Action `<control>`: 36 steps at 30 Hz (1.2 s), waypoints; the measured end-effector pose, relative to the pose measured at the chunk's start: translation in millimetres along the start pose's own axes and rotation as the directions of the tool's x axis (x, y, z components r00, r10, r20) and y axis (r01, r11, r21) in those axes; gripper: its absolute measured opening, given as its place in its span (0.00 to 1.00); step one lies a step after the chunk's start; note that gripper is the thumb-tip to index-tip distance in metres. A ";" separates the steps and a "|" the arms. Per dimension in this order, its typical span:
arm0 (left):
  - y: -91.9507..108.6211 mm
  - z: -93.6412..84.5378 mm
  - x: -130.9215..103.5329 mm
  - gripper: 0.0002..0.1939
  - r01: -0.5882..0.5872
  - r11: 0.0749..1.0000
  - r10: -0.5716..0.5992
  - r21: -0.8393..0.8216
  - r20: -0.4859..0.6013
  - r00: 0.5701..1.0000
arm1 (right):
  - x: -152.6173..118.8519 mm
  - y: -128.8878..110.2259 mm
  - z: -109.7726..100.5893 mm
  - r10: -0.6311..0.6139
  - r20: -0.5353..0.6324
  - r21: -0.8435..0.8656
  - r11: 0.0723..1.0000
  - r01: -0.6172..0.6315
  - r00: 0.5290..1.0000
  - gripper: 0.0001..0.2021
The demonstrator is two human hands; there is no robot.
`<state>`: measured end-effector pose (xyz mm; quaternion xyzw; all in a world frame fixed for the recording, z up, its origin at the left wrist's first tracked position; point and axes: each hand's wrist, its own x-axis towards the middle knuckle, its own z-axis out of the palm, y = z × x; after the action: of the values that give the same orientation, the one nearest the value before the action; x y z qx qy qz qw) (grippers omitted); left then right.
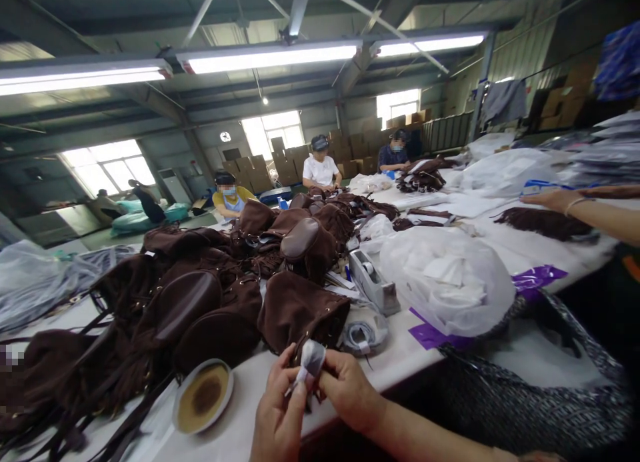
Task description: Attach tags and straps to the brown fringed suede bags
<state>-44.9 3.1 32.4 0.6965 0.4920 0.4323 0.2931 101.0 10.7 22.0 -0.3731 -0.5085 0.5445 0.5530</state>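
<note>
Both hands meet in front of me at the table's near edge, around a small bundle wrapped in white point(313, 357). Dark brown strips show below the wrapping; what is inside I cannot make out. My left hand point(281, 402) pinches the bundle from the left, thumb on its white band. From the right, my right hand point(350, 385) grips it between thumb and fingers. Just beyond lies a dark brown drawstring bag point(303, 309) with metal eyelets. A coiled grey strap in clear plastic point(364, 335) rests to its right.
A heap of brown bags point(187, 309) covers the left. Near me is a round dish point(204, 395) with a brown middle. A tape dispenser point(373, 282) and a white plastic sack point(445, 282) stand right. A co-worker's hands point(555, 200) reach in; several people sit beyond.
</note>
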 end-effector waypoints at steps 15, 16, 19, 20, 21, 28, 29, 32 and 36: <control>52.0 42.3 82.1 0.20 -0.283 0.646 0.081 0.709 0.305 0.949 | -34.5 24.4 -95.5 0.431 -0.469 0.373 0.888 -0.270 0.770 0.23; 50.0 56.3 88.5 0.23 -0.245 0.627 0.014 0.739 0.303 0.953 | -32.4 22.5 -93.7 0.431 -0.465 0.380 0.886 -0.265 0.773 0.23; 33.9 82.2 104.2 0.25 -0.137 0.629 -0.153 0.765 0.294 0.943 | -29.2 20.6 -91.1 0.437 -0.459 0.374 0.885 -0.278 0.773 0.22; 28.0 84.3 108.5 0.22 -0.122 0.641 -0.168 0.758 0.294 0.941 | -29.3 21.3 -91.8 0.436 -0.447 0.371 0.885 -0.281 0.781 0.22; 23.3 83.4 112.3 0.17 -0.117 0.657 -0.163 0.745 0.292 0.943 | -29.6 22.3 -93.2 0.435 -0.434 0.374 0.884 -0.282 0.789 0.22; 30.7 35.0 133.5 0.15 0.016 0.987 -0.034 0.162 0.105 0.994 | -13.9 16.5 -93.2 0.431 -0.285 0.515 0.822 -0.243 0.856 0.29; 35.7 28.6 134.6 0.16 0.076 0.996 -0.074 -0.039 0.052 0.996 | -6.9 11.0 -91.0 0.391 -0.267 0.524 0.826 -0.208 0.881 0.30; 52.4 17.1 134.8 0.23 0.155 0.873 -0.174 -0.463 0.001 0.985 | 17.6 -15.1 -86.2 0.249 -0.308 0.492 0.868 -0.069 0.918 0.33; 63.3 15.0 131.8 0.26 -0.019 0.829 -0.064 -0.560 -0.129 0.990 | 47.6 -65.0 -87.1 0.013 -0.339 0.184 0.981 0.053 0.941 0.30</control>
<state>14.5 105.3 119.7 0.5418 0.3718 0.6023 0.4534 194.6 61.3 74.4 -0.4012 -0.3552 0.5129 0.6707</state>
